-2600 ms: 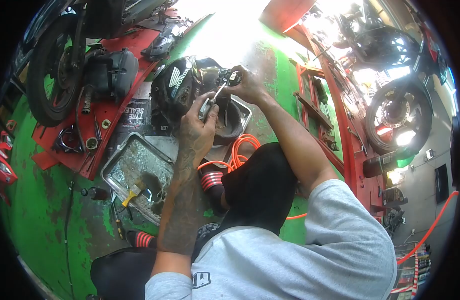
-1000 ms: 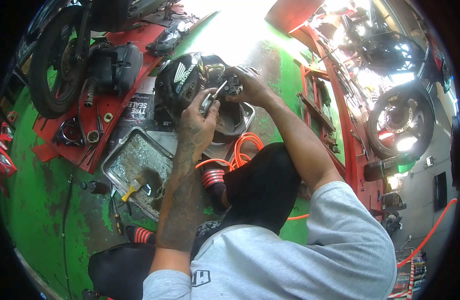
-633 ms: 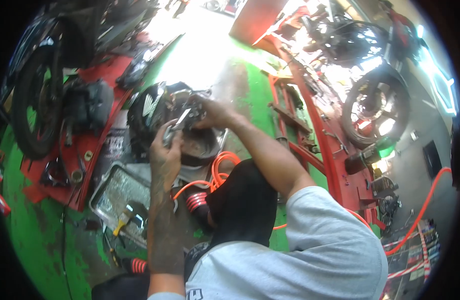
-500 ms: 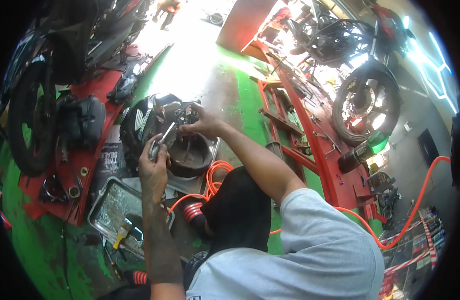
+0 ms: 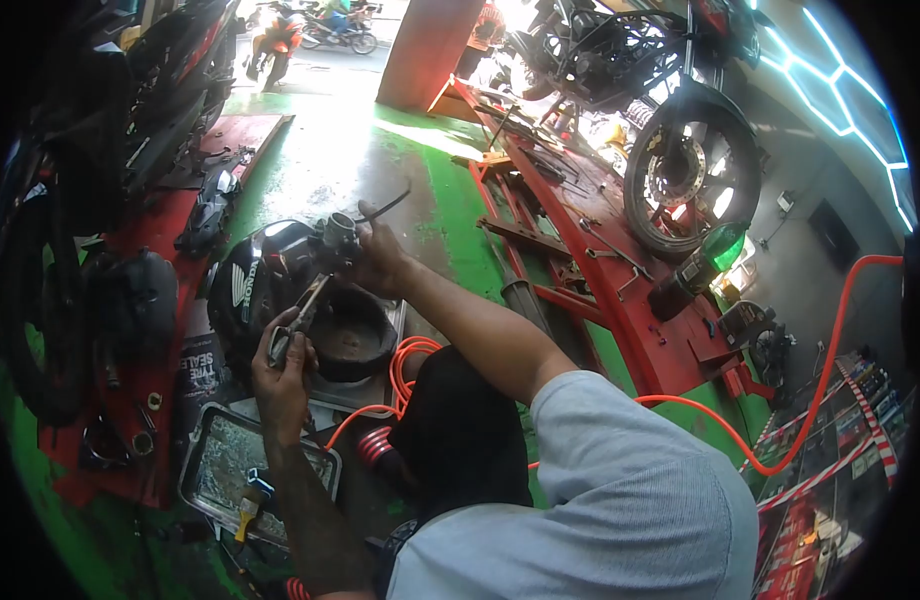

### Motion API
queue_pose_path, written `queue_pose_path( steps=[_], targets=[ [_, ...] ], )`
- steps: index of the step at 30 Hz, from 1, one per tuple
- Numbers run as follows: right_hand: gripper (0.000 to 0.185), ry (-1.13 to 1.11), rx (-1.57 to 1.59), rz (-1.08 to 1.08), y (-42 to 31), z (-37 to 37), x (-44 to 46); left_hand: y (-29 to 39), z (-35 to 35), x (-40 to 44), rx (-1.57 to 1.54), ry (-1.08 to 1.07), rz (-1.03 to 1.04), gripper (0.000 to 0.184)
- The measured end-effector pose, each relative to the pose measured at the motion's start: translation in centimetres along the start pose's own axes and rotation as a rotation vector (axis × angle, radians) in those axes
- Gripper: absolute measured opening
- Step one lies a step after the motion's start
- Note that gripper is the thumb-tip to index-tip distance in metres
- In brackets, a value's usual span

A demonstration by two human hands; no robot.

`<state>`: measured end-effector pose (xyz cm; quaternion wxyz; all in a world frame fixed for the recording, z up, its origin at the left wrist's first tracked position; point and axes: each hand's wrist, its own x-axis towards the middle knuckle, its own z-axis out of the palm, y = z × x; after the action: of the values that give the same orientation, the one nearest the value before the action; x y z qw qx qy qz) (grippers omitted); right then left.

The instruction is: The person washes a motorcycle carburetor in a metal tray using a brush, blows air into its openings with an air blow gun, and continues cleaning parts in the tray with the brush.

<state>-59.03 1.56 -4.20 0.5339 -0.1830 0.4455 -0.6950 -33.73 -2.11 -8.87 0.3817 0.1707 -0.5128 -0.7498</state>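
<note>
My left hand [image 5: 284,362] is closed around a pair of pliers [image 5: 311,297], their metal jaws pointing up toward the other hand. In my right hand [image 5: 382,258] is a metal carburetor-like part [image 5: 340,232], with a round opening facing up. A thin dark hose [image 5: 390,203] sticks out beside that hand's fingers. The jaws end just below the part; I cannot tell whether they touch it. Beneath both hands lie a black fuel tank [image 5: 242,285] with a HONDA mark and a dark round basin [image 5: 352,345].
A metal tray [image 5: 195,470] with wet contents and a yellow-handled brush [image 5: 247,515] sits at lower left. An orange air hose [image 5: 410,375] coils by my knee. Red lifts carry motorcycles on both sides; a green-capped bottle [image 5: 695,272] lies on the right lift [image 5: 620,290].
My view has shifted, showing more of the street. My right hand has turned the metal part so its round opening shows, and the thin hose is now visible. The pliers remain in my left hand.
</note>
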Motion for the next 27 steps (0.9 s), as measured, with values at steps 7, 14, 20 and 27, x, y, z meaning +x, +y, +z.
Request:
queue_pose_path(
  steps=[7, 14, 20, 27],
  targets=[
    [0.049, -0.198, 0.007, -0.161, 0.9, -0.7, 1.1, 0.2, 0.1, -0.1, 0.061, -0.014, 0.025, 0.033],
    [0.05, -0.408, -0.003, -0.218, 1.1, -0.3, 0.9, 0.0, 0.4, -0.1, 0.031, 0.02, 0.077, 0.032],
    [0.048, -0.355, -0.145, -0.207, 0.8, -0.4, 1.0, -0.2, 0.8, -0.2, 0.128, 0.023, 0.146, 0.032],
    [0.062, -0.305, -0.088, -0.231, 0.9, 0.1, 0.8, 1.0, 1.1, -0.7, 0.066, -0.018, 0.191, 0.033]
  ],
)
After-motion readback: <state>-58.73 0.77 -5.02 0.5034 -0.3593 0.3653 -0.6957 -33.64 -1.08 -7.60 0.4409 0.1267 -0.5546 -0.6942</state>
